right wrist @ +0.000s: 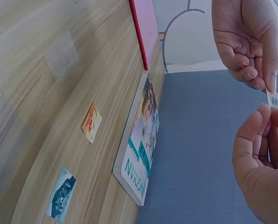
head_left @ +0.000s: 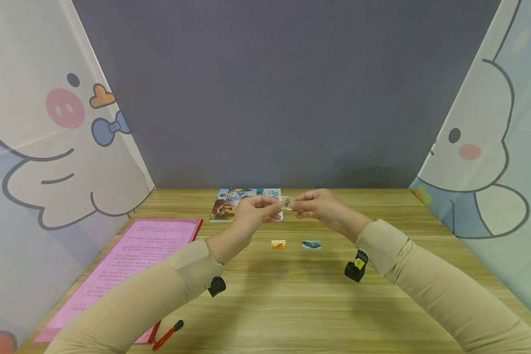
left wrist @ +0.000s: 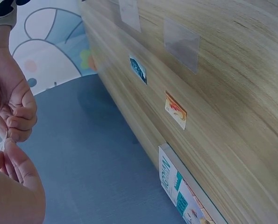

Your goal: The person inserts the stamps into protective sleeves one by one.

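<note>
Above the wooden table, both hands hold one small clear plastic piece between them. My left hand pinches its left end and my right hand pinches its right end. The left wrist view has the piece between the left hand and the right hand. In the right wrist view it sits between the right hand and the left hand. Below the hands lie a small orange card and a small dark blue card.
A colourful book lies at the table's far edge behind the hands. A pink sheet and a red pen lie at the left. Two clear sleeves lie flat on the wood nearer me than the cards. Cartoon-printed curtains flank both sides.
</note>
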{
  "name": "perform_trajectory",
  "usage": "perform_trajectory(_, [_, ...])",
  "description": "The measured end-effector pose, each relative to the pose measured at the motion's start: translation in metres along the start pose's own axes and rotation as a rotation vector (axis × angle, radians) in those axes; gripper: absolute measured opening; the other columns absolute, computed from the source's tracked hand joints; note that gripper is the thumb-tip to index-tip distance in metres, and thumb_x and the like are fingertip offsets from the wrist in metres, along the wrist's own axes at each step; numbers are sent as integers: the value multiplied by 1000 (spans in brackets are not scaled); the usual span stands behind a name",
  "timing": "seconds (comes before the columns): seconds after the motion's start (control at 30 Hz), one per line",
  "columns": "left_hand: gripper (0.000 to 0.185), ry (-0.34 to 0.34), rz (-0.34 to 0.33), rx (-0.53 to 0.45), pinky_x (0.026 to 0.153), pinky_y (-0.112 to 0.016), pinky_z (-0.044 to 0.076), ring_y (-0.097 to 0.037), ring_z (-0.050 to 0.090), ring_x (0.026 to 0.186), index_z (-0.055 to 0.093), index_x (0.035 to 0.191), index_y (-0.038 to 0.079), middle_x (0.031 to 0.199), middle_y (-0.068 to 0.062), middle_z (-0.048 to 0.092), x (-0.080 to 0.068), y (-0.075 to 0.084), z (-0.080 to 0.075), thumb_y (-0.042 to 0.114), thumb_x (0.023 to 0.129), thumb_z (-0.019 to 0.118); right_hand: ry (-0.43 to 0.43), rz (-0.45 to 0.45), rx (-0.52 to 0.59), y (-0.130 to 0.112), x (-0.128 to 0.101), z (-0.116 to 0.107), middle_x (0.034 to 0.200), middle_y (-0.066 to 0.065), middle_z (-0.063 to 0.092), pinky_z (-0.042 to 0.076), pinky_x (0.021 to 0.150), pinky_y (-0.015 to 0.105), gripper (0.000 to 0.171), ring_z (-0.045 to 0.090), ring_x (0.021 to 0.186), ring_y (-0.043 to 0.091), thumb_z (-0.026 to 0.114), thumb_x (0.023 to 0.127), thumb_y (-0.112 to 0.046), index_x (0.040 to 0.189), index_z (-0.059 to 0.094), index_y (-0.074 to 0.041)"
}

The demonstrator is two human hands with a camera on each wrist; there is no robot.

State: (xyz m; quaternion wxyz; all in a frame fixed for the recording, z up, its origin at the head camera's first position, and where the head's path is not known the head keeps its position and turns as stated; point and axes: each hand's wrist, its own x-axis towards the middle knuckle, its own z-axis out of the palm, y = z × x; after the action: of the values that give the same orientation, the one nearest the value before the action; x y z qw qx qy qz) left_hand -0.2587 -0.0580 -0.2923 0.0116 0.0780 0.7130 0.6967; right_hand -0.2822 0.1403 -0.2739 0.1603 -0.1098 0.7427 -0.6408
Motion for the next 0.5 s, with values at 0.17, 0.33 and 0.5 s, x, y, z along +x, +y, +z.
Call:
perform_trajectory(0.17, [15,15,7,11,79,-38,60,-11,66,69,70,98,-1,81,-4,68,0,0,0,12,90,70,-27,-15,1,0,0,-1,92,1,69,57,88,31,29,66,83,12,63,94,-7,117,59,9])
perform_trajectory(0.33, [14,36,-11,21,85,-44,58,-11,66,69,70,96,1,81,-3,68,2,0,-1,13,90,70,-40,-32,11,0,0,-1,92,1,69,57,84,26,30,66,84,12,60,95,-5,120,56,11])
perform_trajectory(0.5, [13,69,-26,55,82,-42,59,-11,65,68,69,96,2,83,-4,68,2,1,0,13,89,71,-37,-57,19,0,0,-1,95,1,69,57,86,28,32,67,86,12,57,96,-4,125,55,12])
